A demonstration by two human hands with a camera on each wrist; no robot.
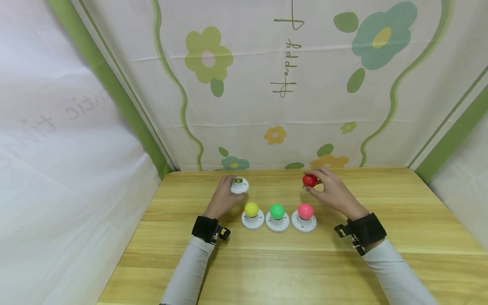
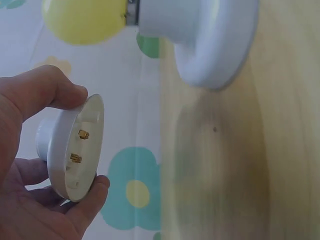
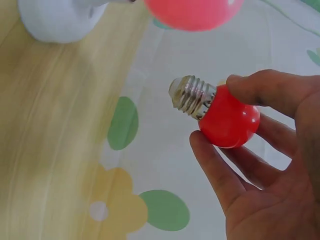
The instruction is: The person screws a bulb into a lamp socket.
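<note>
My left hand [image 1: 223,195] grips a white round lamp socket [image 1: 239,186] by its rim, its brass-coloured mouth facing up in the head view. The left wrist view shows the hollow underside of this lamp socket [image 2: 86,150] with two brass terminals, clear of the table. My right hand [image 1: 333,190] pinches a red light bulb [image 1: 310,181] between thumb and fingers. Its bare metal screw base [image 3: 192,96] points away from the palm in the right wrist view. Nothing touches that base.
In a row between the hands stand three white sockets on the wooden table [image 1: 282,271], holding a yellow bulb [image 1: 251,209], a green bulb [image 1: 277,211] and a pink bulb [image 1: 305,211]. A flower-printed cloth [image 1: 244,101] hangs behind the table's back edge.
</note>
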